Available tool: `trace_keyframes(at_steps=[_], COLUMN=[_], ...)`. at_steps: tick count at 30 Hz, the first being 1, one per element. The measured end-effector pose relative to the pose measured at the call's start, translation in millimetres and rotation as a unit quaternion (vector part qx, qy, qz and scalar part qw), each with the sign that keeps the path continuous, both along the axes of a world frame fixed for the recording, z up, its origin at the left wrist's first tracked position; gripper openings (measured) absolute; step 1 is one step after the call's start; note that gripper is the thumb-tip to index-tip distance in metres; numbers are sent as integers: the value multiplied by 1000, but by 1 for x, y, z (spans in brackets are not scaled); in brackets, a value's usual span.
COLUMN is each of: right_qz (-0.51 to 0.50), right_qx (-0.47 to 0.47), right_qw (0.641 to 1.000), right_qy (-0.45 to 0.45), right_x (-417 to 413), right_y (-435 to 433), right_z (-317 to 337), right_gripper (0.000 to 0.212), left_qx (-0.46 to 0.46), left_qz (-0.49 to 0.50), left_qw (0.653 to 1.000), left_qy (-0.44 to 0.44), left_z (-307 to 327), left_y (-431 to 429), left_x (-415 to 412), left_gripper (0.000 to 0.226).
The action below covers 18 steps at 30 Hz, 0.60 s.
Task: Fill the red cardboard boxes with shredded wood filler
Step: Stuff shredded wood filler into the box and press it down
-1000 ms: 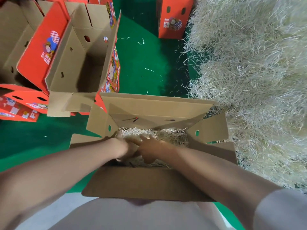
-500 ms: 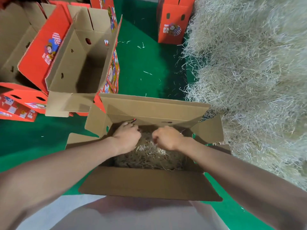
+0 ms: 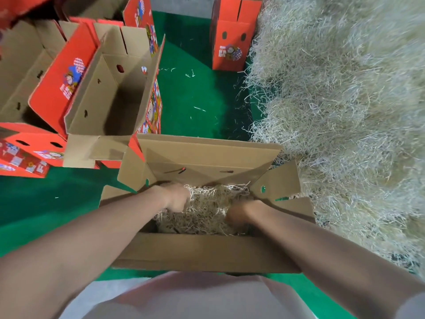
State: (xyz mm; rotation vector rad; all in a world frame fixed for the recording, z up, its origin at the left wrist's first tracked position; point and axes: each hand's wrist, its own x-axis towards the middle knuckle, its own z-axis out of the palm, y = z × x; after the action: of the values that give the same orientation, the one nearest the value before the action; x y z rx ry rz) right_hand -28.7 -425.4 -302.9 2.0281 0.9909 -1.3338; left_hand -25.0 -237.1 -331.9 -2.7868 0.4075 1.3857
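- left hand: inside the box, at its left end. Fingers are curled down with the tips buried in the filler; it grips a tuft.
- right hand: in the same box at the right end, nearer the body than the left hand. It is motion-blurred and the fingers point down into the filler. Gripping or just pressing: cannot tell.
- filler: a loose layer on the box bottom, spanning the gap between the hands and lying under both. It sits below rim level.
- box: brown inside, all flaps folded out. The near flap is under both forearms, the far flap is beyond the hands, and a side flap sits outboard of each hand.
- pile: a big mound of the same filler to the right of the right hand, up against the box's right flap.
- empty box: ahead and left of the left hand, open at the top. Its near flap meets the box's far-left corner.
- other boxes: further left of the left hand, red with printed graphics.
- far box: red and upright, well ahead of the right hand, just beside the pile's edge.
- mat: green, under everything, with a few stray strands ahead of the hands.
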Motion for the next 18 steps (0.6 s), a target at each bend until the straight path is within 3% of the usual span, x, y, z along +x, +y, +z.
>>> trace_keyframes(at_steps=[2,4,6,7,9,10,11,13,15,18], right_qz=[-68,-154,-170,-166,-153,-141,-139,-168,-193,-199], right_qx=[28,152,300,379,545,580,567,452,357,359], right_qw=[997,974,924,881,747,694,681,770,842,853], right_qy=[-17,-67,-166,-229,-349,-402,-442,-417,-355,-321], right_x=[2,11,18,20,25,28,33,48,55,69], right_y=[-8,-9,-13,-17,-25,-28,-30,-30,-25,-31], right_z=[9,36,70,86,114,124,128,127,118,110], right_gripper=[38,32,20,16,12,11,22,44,28,11], left_qx=[32,8,-40,-60,-97,-119,-136,-163,-182,-212], left_qz=[-14,7,4,-6,-13,-4,7,27,24,6], left_qw=[998,1000,998,996,992,988,985,977,973,970], left_qy=[55,15,-43,-60,-83,-94,-106,-132,-138,-116], left_z=[8,29,54,66,89,97,103,110,114,122], left_y=[11,18,16,14,11,11,11,6,-5,-25], left_x=[6,18,27,29,29,28,26,18,7,-10], left_gripper=[51,42,25,25,28,25,22,19,17,16])
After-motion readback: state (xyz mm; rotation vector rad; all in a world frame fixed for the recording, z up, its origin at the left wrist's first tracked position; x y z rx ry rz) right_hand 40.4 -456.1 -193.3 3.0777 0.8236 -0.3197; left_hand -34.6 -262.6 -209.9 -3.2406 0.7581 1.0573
